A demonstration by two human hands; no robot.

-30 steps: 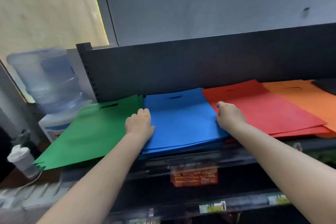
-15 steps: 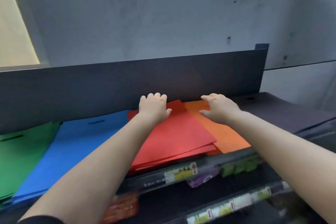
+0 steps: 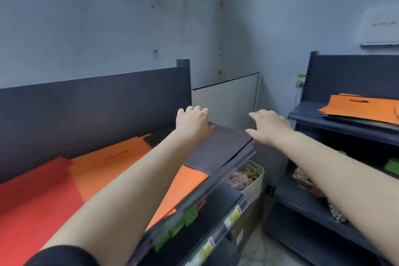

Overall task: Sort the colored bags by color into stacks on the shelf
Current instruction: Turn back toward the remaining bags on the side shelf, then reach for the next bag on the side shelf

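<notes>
Both hands out over the dark bags at the shelf's far end!

The left hand (image 3: 193,123) rests palm-down on the dark bags (image 3: 218,149), fingers lightly bent over their far edge; the right hand (image 3: 269,125) hovers at the stack's 3 o'clock edge, fingers spread, holding nothing. On the shelf (image 3: 207,188), at the dark stack's 8 o'clock, lie the orange bags (image 3: 121,164), then the red bags (image 3: 36,201) beyond. Over at 3 o'clock, a second shelf (image 3: 306,117) carries a mixed pile (image 3: 362,110), orange on top.
</notes>
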